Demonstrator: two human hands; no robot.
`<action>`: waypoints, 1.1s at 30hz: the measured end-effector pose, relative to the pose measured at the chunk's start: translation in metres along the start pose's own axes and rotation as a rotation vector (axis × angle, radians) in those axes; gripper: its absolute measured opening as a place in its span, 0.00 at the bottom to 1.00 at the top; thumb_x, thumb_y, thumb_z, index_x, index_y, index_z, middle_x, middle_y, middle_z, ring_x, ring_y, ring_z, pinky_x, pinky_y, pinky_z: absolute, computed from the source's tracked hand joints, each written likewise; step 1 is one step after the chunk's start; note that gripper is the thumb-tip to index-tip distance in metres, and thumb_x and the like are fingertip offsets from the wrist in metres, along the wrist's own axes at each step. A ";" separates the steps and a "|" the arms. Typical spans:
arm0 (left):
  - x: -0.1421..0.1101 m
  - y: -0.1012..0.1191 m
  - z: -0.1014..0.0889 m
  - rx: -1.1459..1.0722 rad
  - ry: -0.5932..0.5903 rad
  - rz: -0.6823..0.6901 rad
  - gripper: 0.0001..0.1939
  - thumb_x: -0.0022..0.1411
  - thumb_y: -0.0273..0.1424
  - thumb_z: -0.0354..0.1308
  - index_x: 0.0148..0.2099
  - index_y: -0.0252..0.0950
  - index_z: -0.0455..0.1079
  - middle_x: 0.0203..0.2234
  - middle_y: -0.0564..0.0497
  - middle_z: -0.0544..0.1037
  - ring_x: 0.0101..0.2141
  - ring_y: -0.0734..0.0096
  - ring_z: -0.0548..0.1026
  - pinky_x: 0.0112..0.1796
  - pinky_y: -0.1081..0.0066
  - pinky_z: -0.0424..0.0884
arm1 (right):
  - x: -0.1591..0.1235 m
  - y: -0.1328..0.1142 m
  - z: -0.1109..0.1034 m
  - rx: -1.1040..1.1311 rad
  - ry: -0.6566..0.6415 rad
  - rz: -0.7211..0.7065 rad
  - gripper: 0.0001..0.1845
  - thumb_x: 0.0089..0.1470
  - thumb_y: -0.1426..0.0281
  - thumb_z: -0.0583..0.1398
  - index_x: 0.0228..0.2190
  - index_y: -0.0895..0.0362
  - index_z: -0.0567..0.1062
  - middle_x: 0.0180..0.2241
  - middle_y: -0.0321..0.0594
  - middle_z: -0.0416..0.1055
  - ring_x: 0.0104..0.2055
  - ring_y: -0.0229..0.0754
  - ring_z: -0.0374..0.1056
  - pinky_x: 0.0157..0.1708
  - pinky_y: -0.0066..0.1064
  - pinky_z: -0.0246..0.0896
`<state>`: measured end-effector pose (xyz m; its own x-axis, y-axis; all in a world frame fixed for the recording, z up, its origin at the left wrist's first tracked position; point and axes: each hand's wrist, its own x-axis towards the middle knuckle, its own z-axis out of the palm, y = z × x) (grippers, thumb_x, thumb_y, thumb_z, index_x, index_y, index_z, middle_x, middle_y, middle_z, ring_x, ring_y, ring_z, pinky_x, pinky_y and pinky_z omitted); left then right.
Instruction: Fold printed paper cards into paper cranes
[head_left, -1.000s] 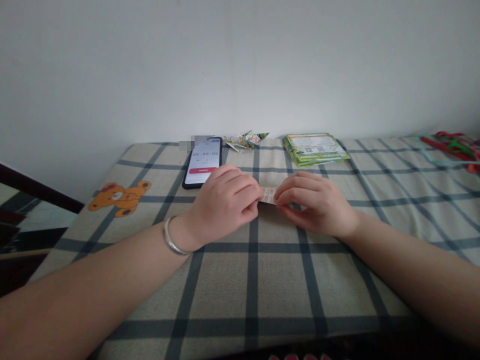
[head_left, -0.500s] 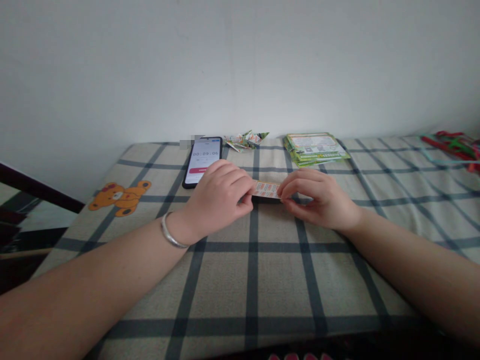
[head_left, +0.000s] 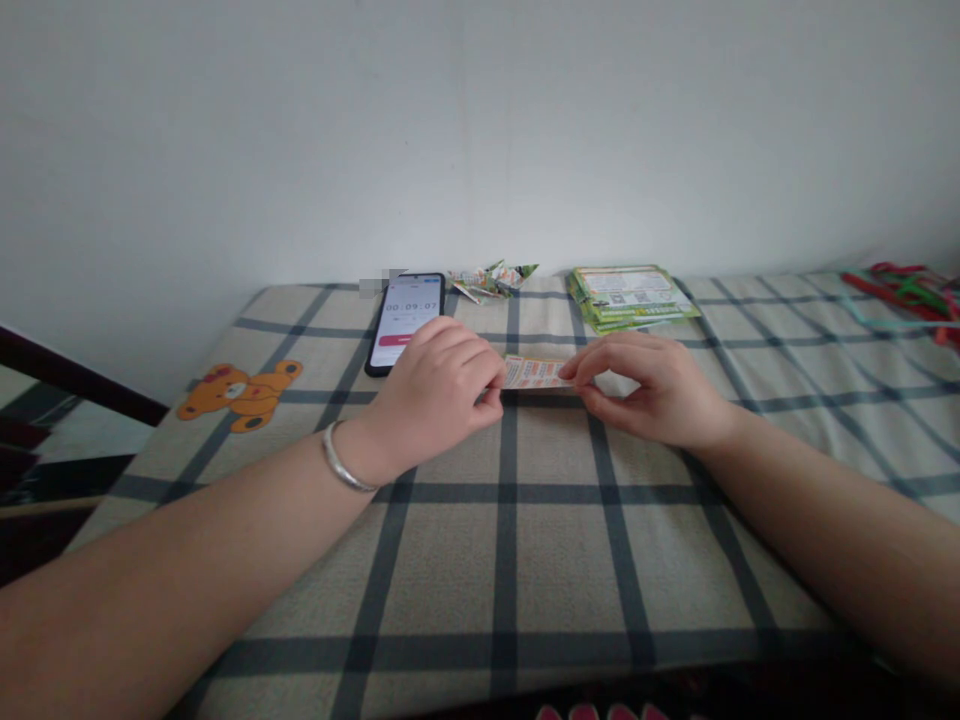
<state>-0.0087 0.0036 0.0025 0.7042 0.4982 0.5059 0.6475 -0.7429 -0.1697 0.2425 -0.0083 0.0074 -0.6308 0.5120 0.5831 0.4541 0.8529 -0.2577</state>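
Note:
My left hand (head_left: 439,390), with a silver bangle on its wrist, pinches the left end of a narrow folded strip of printed paper (head_left: 534,373). My right hand (head_left: 651,388) pinches the strip's right end. The strip lies stretched between the two hands, just above the checked cloth (head_left: 525,520) that covers the table. Both hands have their fingers curled closed around the paper's ends.
A phone (head_left: 406,320) showing a timer lies behind my left hand. A folded paper shape (head_left: 493,280) and a stack of green printed sheets (head_left: 630,296) sit near the wall. Red and green cords (head_left: 907,290) lie at the far right. An orange bear (head_left: 238,392) is printed on the cloth.
My hands have drawn apart, the right one moving to the right, and more of the folded paper strip now shows between them. The phone timer has advanced by one second.

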 end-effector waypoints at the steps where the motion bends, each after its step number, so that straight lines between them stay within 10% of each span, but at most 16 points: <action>1: 0.000 0.000 0.000 0.003 -0.002 0.001 0.05 0.54 0.23 0.53 0.28 0.36 0.67 0.25 0.51 0.73 0.32 0.65 0.70 0.41 0.62 0.65 | 0.000 0.000 0.000 0.001 -0.005 0.000 0.05 0.51 0.76 0.60 0.32 0.55 0.72 0.35 0.39 0.78 0.36 0.41 0.74 0.37 0.33 0.69; 33: -0.002 0.004 0.000 -0.138 0.004 0.049 0.04 0.57 0.24 0.53 0.32 0.35 0.67 0.29 0.51 0.73 0.34 0.65 0.70 0.39 0.64 0.66 | -0.001 -0.007 0.006 0.173 -0.048 0.107 0.05 0.52 0.77 0.59 0.31 0.55 0.70 0.35 0.38 0.77 0.37 0.39 0.73 0.38 0.32 0.67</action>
<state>-0.0074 -0.0004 0.0012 0.7326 0.4584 0.5031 0.5662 -0.8207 -0.0767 0.2363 -0.0147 0.0040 -0.6155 0.6016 0.5092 0.4078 0.7959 -0.4475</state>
